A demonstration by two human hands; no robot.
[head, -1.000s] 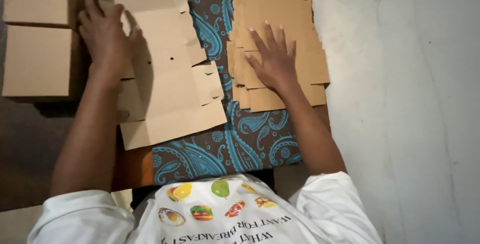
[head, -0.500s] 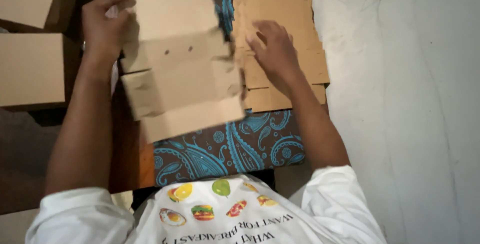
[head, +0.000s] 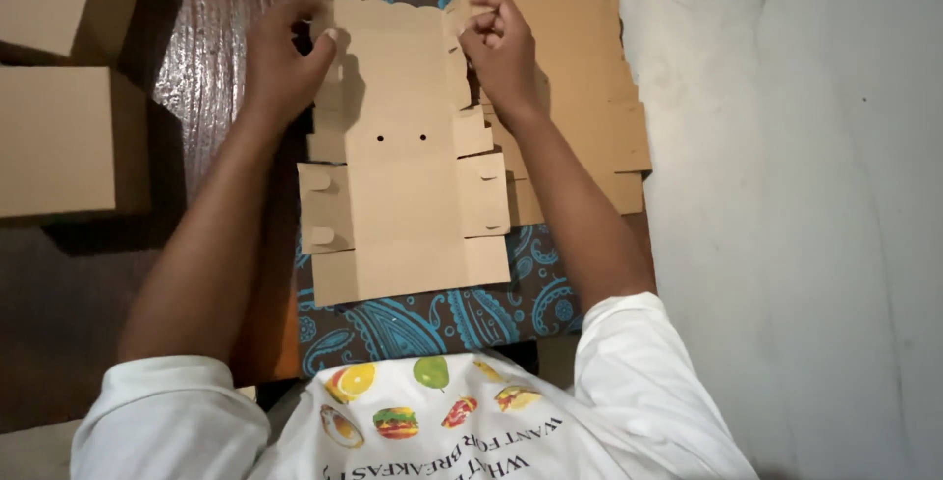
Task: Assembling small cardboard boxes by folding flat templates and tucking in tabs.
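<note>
The left hand (head: 280, 62) grasps the left flap of a flat die-cut cardboard box blank (head: 398, 156), and the right hand (head: 501, 48) pinches its right flap. The blank lies on a blue paisley cloth (head: 413, 328). A stack of blanks (head: 580, 97) sits just right, partly under it. Two folded boxes (head: 59, 136) stand at the left.

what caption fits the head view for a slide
Both hands, left hand and right hand, grip a flat brown die-cut cardboard box blank over a blue paisley cloth.
</note>
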